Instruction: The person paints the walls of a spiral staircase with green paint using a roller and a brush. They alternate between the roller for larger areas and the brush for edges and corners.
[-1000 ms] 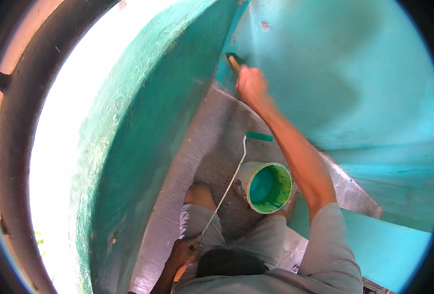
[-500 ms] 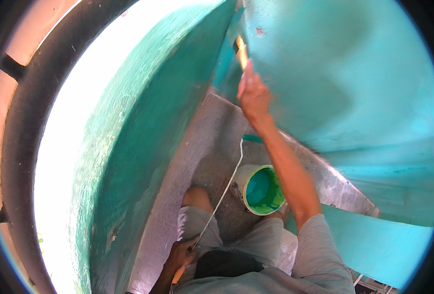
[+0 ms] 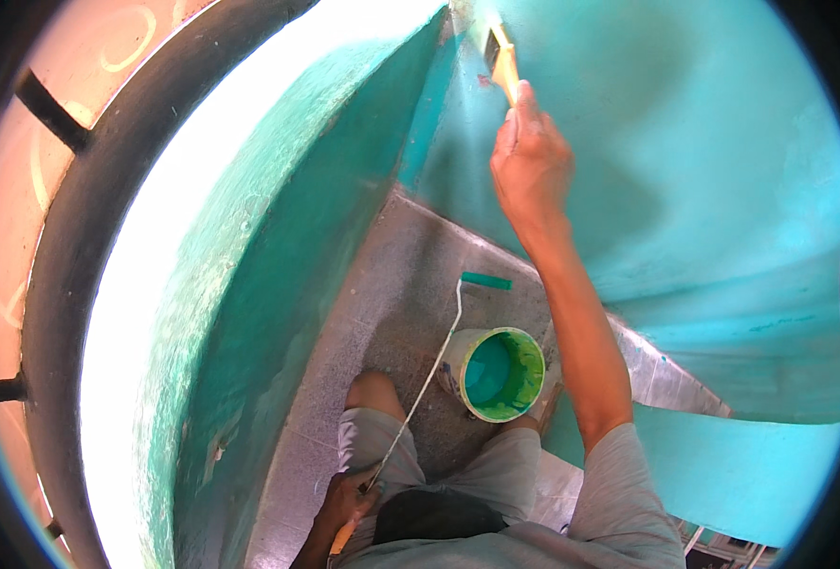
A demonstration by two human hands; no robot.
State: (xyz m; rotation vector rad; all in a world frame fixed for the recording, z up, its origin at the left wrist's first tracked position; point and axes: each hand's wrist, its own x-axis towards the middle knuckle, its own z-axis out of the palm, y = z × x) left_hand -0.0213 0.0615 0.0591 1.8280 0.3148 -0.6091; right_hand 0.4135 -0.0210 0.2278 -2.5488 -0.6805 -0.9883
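Note:
My right hand is closed round the handle of a paintbrush, raised far ahead with its dark bristles at the turquoise wall, close to the corner. Low at the left, my left hand grips the orange handle of a paint roller. Its long white rod slants up and away over my lap, ending in a green roller sleeve above the floor. Between my knees stands a bucket with turquoise paint inside and green smears around its inner wall.
A green low wall curves along my left, with a dark round rail beyond it. Grey tiled floor narrows toward the corner. At the right a turquoise curved surface stands beside my right arm.
My right hand has moved the brush up and slightly right along the wall, farther from the corner seam. The left hand keeps its hold on the roller. The view has shifted a little.

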